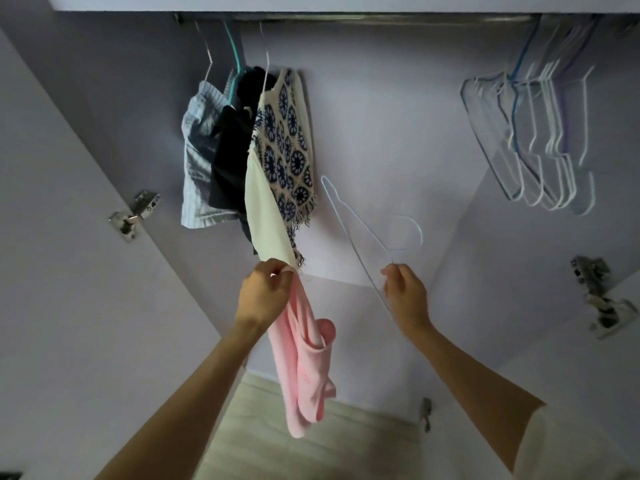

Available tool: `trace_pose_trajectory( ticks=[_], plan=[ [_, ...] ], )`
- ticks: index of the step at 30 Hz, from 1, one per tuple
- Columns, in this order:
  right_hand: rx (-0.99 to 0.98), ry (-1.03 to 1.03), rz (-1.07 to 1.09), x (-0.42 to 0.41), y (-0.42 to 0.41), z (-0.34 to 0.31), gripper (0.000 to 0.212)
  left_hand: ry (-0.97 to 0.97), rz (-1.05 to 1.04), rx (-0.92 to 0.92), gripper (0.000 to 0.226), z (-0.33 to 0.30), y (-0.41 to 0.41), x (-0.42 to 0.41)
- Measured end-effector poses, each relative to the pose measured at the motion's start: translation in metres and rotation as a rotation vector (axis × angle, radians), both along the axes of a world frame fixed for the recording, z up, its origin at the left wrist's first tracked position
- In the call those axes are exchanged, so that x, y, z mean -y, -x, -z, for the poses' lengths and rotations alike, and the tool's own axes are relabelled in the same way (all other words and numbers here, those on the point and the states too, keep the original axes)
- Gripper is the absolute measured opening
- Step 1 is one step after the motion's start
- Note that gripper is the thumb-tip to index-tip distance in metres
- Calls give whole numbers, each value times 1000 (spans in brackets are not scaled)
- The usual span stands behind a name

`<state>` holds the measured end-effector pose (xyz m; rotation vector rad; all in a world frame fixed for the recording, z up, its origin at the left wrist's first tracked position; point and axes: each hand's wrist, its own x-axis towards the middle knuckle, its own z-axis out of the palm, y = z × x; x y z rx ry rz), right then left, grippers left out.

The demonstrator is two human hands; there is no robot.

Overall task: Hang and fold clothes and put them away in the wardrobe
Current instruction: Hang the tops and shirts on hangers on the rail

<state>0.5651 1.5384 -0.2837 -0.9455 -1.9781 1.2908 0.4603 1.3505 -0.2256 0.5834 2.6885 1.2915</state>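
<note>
My left hand [265, 291] grips the top of a pink garment [304, 358], which hangs limp below it inside the open wardrobe. My right hand [405, 294] pinches a thin pale blue wire hanger [360, 223] by its lower part; the hanger tilts up and left, with its hook curling to the right. Just above my left hand hangs a cream and blue patterned top [284, 150] on a white hanger, its hem touching my fingers. Beside it hang a dark garment [232, 150] and a light blue striped one [197, 157] from the rail [346, 19].
Several empty wire hangers [540, 140] hang bunched at the right end of the rail. Door hinges [135, 214] [602, 299] stick out on both open doors. The lilac back wall lies between the two groups. Pale floor [311, 445] shows below.
</note>
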Motion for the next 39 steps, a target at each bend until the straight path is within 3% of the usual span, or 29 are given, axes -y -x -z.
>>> trace_pose_trajectory(
  ticks=[4,7,14,18,22,26,28,34,39],
  plan=[
    [-64,186,-45,4,6,-12,11,31,-4,29,19,-1,1,9],
    [-78,225,-21,14,8,-18,29,45,7,69,18,2,2,16],
    [-145,167,172,26,24,-30,46,23,57,49,16,1,5,32],
    [-153,174,154,32,29,-28,47,-34,39,24,15,-1,12,46],
    [-281,437,151,38,42,-31,35,-87,80,29,15,-6,16,58],
    [-452,861,124,36,57,-29,34,-140,134,50,19,-12,14,66],
    [-453,961,89,38,63,-32,32,-171,171,71,17,-18,11,70],
    [-209,847,-85,67,73,-43,34,-265,180,68,29,-42,4,78],
    [-62,681,-103,82,71,-27,31,-335,-8,33,25,-56,5,81]
  ],
)
